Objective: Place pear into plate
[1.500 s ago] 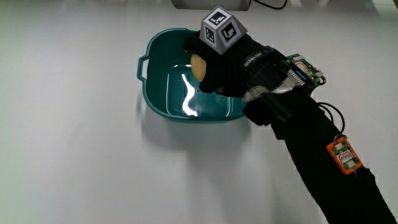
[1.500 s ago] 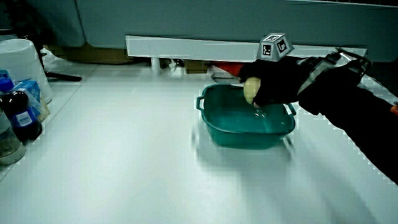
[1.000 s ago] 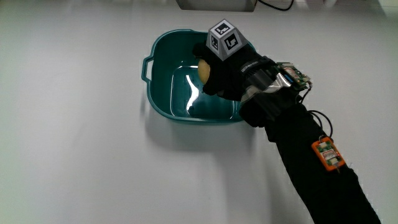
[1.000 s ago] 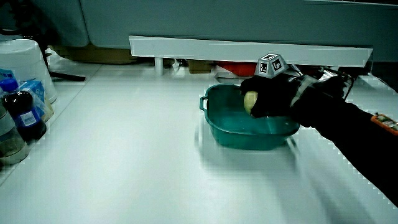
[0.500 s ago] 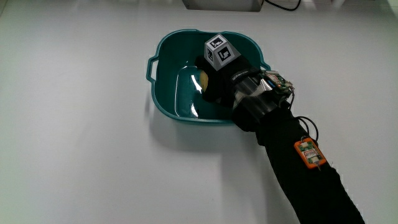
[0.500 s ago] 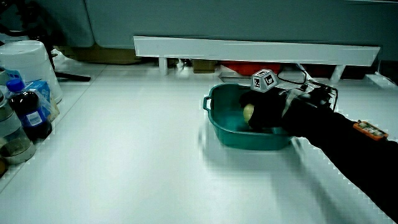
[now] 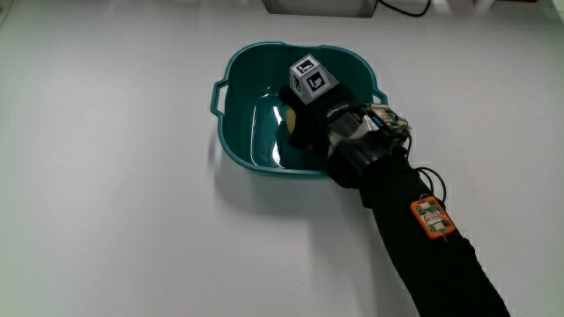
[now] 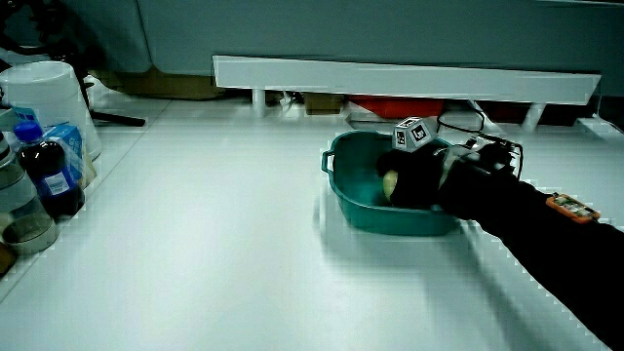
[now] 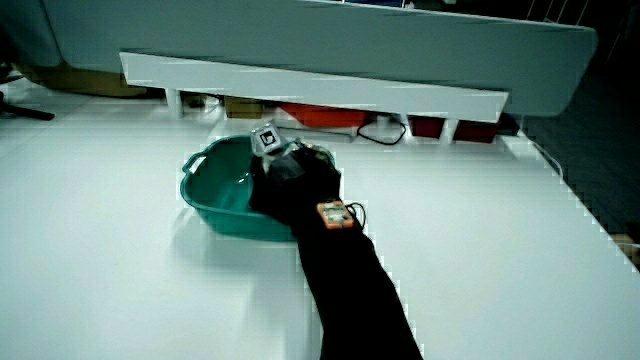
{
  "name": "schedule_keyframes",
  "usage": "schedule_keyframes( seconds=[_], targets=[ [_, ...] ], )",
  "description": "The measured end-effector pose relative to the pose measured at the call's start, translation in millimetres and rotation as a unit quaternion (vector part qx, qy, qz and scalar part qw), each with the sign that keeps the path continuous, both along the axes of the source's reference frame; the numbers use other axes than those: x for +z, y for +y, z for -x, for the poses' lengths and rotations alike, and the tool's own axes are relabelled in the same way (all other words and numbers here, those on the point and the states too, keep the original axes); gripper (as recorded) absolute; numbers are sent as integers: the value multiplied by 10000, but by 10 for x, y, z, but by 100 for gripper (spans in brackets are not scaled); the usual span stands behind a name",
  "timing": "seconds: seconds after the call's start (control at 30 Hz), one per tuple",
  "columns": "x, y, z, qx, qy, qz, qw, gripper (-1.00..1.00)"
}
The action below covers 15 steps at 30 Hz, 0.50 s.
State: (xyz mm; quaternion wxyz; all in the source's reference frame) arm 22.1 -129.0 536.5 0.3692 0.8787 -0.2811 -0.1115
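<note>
Now I am lowering the hand [image 7: 310, 119] inside the teal basin [image 7: 231, 132], fingers curling around the pale pear [image 7: 288, 116] and gripping it low near the basin's floor, probably to set it down gently; the white table [image 7: 115, 202] around the rim is offering room to withdraw

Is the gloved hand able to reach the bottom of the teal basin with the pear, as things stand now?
Probably yes. The hand is already down inside the teal basin, curled around the pear, and nothing else lies in the basin to block it.
</note>
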Motion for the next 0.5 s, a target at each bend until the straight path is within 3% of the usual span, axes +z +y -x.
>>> schedule_keyframes(
  seconds=[0.17,0.23,0.27,0.37,0.5],
  targets=[
    [17,3,-9,50,17,75,10000,0],
    [22,21,-5,17,54,156,9999,-14],
    [23,29,-10,44,91,-1,9999,-21],
    [78,29,-30,138,222,203,9995,-43],
    [64,18,-30,58,258,218,9994,-71]
  ],
)
